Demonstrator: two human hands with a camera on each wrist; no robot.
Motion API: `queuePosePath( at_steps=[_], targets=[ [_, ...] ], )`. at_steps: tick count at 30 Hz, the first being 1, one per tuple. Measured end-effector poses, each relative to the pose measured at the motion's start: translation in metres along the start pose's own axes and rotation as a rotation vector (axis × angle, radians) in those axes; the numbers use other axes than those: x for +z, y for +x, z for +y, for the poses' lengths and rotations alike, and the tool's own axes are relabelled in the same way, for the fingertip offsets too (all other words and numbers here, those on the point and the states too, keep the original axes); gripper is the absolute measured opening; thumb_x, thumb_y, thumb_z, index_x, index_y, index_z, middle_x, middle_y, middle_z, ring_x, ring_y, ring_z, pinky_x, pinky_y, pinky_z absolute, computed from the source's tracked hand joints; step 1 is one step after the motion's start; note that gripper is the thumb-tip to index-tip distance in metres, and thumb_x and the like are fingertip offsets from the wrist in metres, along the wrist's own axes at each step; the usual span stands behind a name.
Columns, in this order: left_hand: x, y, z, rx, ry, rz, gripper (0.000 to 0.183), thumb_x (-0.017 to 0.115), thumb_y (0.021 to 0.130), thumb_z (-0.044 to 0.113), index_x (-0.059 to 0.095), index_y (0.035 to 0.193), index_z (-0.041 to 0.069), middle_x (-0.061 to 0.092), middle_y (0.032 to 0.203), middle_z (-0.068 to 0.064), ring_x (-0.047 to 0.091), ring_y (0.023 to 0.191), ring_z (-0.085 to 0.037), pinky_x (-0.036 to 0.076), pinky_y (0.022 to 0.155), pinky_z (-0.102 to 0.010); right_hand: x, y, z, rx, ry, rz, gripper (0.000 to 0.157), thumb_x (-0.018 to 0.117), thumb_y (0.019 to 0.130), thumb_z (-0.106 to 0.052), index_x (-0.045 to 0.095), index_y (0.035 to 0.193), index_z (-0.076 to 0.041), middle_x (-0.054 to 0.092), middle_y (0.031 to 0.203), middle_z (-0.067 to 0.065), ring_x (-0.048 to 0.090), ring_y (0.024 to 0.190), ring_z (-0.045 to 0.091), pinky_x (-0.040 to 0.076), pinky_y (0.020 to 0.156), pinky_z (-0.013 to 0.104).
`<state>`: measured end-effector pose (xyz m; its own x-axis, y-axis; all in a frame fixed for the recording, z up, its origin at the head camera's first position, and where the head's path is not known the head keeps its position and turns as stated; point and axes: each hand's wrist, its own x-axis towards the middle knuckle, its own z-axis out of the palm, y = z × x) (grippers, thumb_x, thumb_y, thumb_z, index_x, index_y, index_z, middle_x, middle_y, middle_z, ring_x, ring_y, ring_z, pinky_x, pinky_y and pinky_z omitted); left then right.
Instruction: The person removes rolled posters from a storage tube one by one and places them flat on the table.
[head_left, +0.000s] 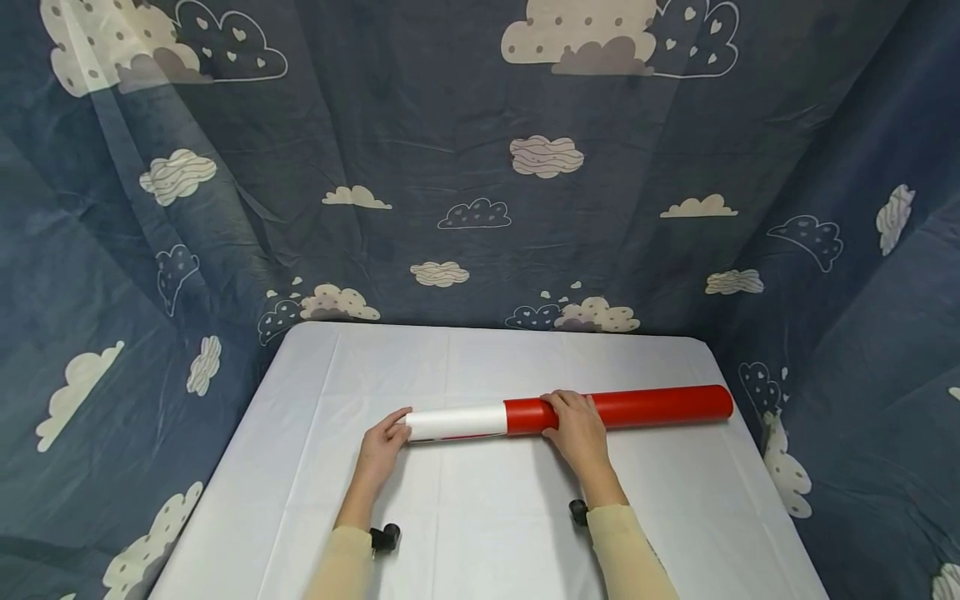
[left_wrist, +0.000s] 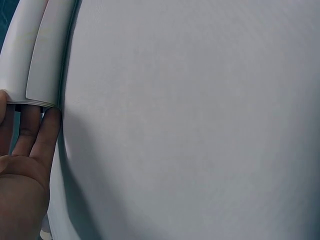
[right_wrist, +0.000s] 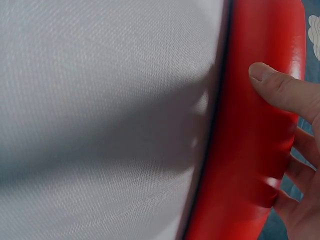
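Note:
A long red sleeve (head_left: 660, 407) lies crosswise on the table, with a rolled white sheet (head_left: 457, 422) sticking out of its left end. My left hand (head_left: 380, 447) holds the roll's outer end. In the left wrist view, some fingers (left_wrist: 30, 127) reach to its open, layered rim, and a straight seam runs along the white roll (left_wrist: 47, 65). My right hand (head_left: 579, 433) grips the red sleeve near its left end. The right wrist view shows the thumb (right_wrist: 277, 85) across the glossy red surface, fingers at the far side and dents beside them.
A white cloth covers the table (head_left: 480, 517). Dark blue curtains (head_left: 420, 150) with cloud prints hang behind it and along both sides. Small black devices sit at the left wrist (head_left: 386, 537) and right wrist (head_left: 578, 512). The sleeve's right end is near the table's right edge.

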<state>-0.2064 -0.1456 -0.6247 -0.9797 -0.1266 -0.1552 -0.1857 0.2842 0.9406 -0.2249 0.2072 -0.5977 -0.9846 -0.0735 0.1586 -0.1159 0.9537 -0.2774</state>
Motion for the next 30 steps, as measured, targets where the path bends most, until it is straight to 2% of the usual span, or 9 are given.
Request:
queuePosePath(
  at_steps=[9,16,24,30],
  targets=[
    [-0.007,0.0,-0.005,-0.002,-0.013,-0.004,0.041,0.066,0.106,0.017,0.065,0.147,0.018,0.077,0.125,-0.013,0.066,0.106,-0.009,0.052,0.084,-0.014,0.001,-0.002,-0.001,0.004,0.004,0.003,0.066,0.096,0.078,-0.015,0.068,0.138,-0.017,0.068,0.139,0.012,0.056,0.139,0.034,0.032,0.127,0.063],
    [-0.011,-0.002,-0.007,0.002,-0.026,-0.004,0.042,0.066,0.106,0.016,0.065,0.147,0.018,0.078,0.124,-0.012,0.065,0.105,-0.011,0.051,0.085,-0.014,0.001,-0.004,-0.001,0.001,0.007,0.014,0.065,0.096,0.078,-0.014,0.068,0.137,-0.016,0.068,0.138,0.012,0.056,0.138,0.035,0.032,0.127,0.063],
    [-0.015,-0.002,-0.006,-0.003,0.004,0.017,0.041,0.067,0.105,0.015,0.066,0.145,0.017,0.079,0.121,-0.011,0.063,0.103,-0.009,0.051,0.085,-0.014,0.001,-0.004,0.0,0.007,0.009,-0.007,0.066,0.095,0.078,-0.016,0.068,0.139,-0.016,0.068,0.14,0.012,0.055,0.139,0.035,0.031,0.128,0.063],
    [-0.018,-0.003,-0.006,0.0,0.022,0.037,0.04,0.066,0.106,0.015,0.066,0.146,0.016,0.078,0.123,-0.012,0.065,0.108,-0.011,0.052,0.087,-0.014,0.0,-0.003,-0.001,0.014,0.005,-0.013,0.067,0.095,0.078,-0.016,0.067,0.139,-0.017,0.067,0.141,0.013,0.055,0.139,0.035,0.031,0.128,0.063]
  ],
)
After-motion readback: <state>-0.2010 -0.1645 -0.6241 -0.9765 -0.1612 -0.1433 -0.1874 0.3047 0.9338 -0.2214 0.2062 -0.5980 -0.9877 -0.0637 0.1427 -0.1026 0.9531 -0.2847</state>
